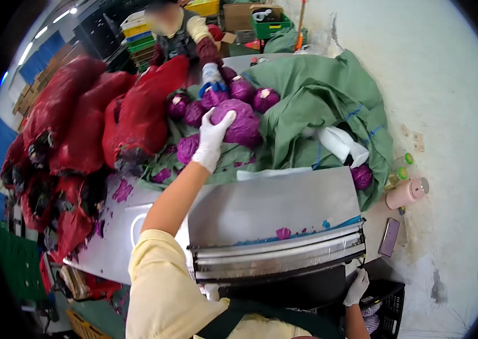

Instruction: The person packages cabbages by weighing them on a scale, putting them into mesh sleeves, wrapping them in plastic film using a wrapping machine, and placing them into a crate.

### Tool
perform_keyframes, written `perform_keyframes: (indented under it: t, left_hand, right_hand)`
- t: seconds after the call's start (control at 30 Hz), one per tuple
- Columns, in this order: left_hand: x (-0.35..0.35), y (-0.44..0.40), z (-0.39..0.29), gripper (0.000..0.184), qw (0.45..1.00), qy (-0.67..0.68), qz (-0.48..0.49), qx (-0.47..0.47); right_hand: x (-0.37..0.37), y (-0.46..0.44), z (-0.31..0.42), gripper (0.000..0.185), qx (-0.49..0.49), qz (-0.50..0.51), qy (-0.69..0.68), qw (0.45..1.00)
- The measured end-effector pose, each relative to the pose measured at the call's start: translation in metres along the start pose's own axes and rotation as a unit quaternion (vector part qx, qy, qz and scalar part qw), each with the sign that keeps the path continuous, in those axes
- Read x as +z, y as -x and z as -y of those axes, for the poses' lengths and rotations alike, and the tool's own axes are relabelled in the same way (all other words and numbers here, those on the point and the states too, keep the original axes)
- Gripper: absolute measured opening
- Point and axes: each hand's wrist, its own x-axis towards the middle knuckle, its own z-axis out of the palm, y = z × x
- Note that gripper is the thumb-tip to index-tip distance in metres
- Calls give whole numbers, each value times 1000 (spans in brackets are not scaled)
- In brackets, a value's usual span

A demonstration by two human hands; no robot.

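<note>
My left hand (212, 138), in a white glove, reaches forward and grips a large red cabbage (241, 124) on its left side, thumb over the top. Around it on the green cloth (295, 150) lie several smaller red cabbages (266, 99). My right hand (357, 287), also gloved, is low by the right end of the film-wrapping machine (278, 254). Its fingers are curled together near the machine's corner; what they hold, if anything, is too small to make out. The machine's metal plate (273, 198) lies between me and the cabbages.
Across the table a co-worker's blue-and-white gloved hand (213, 79) touches another cabbage. Full red mesh sacks (137, 118) stand at the left. A pink bottle (407, 193), a phone (388, 237) and a white foam-like roll (340, 145) are at the right. A black crate (391, 311) sits below.
</note>
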Motion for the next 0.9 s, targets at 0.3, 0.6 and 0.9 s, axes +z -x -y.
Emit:
perform_keyframes:
  t: [0.3,0.6,0.9]
  left_hand:
    - [-211,186,-79,73,961,-224,-125,100]
    - [-263,263,-29,89,925,-326,-192,32]
    - [-249,289,-55,69,809,-478,-284,191]
  right_hand:
    - [6,-96,140,27,-360,58,178,914]
    - [178,-224,297,31,-269,138,492,817]
    - [127,-142,345,24,-270,407,-203,849]
